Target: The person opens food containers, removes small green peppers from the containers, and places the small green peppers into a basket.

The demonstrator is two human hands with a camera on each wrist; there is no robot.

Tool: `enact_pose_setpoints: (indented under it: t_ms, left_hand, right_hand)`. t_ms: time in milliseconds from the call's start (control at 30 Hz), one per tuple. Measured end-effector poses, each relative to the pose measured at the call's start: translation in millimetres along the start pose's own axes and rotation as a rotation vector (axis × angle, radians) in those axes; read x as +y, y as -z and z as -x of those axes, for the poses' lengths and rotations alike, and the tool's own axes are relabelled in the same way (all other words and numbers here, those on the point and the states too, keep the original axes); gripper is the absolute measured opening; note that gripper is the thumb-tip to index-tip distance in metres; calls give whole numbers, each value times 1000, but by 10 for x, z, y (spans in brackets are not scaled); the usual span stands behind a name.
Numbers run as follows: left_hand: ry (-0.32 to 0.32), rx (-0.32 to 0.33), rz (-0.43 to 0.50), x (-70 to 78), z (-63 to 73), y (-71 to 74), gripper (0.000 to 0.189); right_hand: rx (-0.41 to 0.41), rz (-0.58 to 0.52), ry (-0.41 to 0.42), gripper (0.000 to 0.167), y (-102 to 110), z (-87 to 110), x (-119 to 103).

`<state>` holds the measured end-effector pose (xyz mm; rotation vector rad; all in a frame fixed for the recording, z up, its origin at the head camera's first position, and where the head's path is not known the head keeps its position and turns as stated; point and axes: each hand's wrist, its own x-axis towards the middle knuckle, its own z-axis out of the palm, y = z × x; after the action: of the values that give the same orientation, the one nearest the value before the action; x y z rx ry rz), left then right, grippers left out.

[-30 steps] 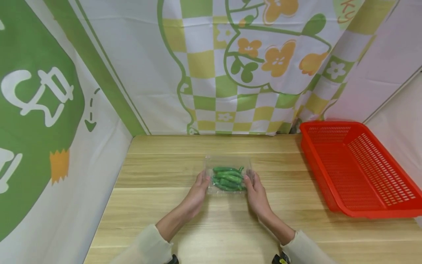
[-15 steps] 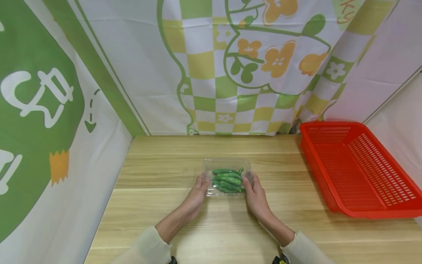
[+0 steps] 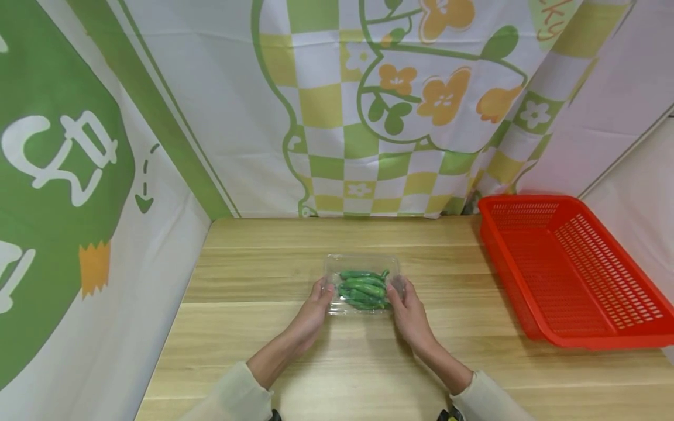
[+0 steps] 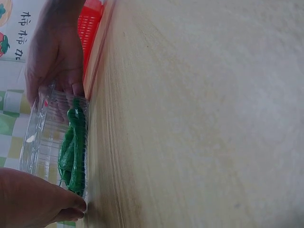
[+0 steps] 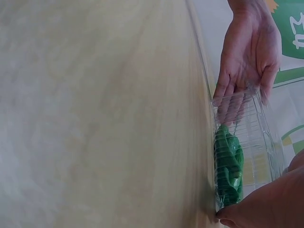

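A clear plastic clamshell box (image 3: 363, 261) with several green peppers (image 3: 363, 289) inside is held between both hands, low over the wooden table. At its left end my left hand (image 3: 310, 310) grips the side, thumb on top. My right hand (image 3: 413, 313) grips the opposite end the same way. Through the ribbed wall in the left wrist view, the green peppers (image 4: 73, 152) lie along the bottom of the box. The right wrist view shows the left hand's fingers (image 5: 232, 102) reaching along and under the box end. Whether the box touches the table is hard to tell.
A red plastic basket (image 3: 579, 280) with slotted walls stands at the right of the wooden table (image 3: 253, 257). A patterned cloth (image 3: 368, 117) hangs behind the table's back edge. On the left is a white and green printed cloth wall (image 3: 174, 234).
The box has tilted and come down slightly toward me, its lid edge now showing more clearly. Both hands keep their grip on its ends, and the basket has not moved.
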<state>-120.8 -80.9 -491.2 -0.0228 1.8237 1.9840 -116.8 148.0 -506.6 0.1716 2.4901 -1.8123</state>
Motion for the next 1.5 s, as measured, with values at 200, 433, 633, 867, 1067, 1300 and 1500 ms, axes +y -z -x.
enact_pose_setpoints:
  t_ms: [200, 433, 633, 867, 1067, 1300, 1500]
  left_hand:
    - [1, -2, 6, -9, 0, 24, 71]
    - [5, 21, 8, 5, -7, 27, 71]
    - [-9, 42, 35, 13, -10, 68, 68]
    - [-31, 39, 90, 16, 38, 153, 60]
    - [-53, 73, 138, 16, 114, 182, 53]
    - [-37, 142, 153, 24, 195, 215, 41]
    - [23, 180, 194, 37, 245, 221, 29]
  right_hand:
    - [-27, 0, -40, 67, 62, -14, -21]
    - [-65, -9, -73, 73, 136, -21, -61]
    - [-72, 47, -28, 78, 189, -34, -95]
    - [-29, 297, 181, 72, 300, -78, -166]
    - [11, 476, 443, 57, 304, -59, -278]
    - [22, 666, 682, 42, 263, -34, -436]
    - [-75, 771, 850, 29, 210, -29, -573]
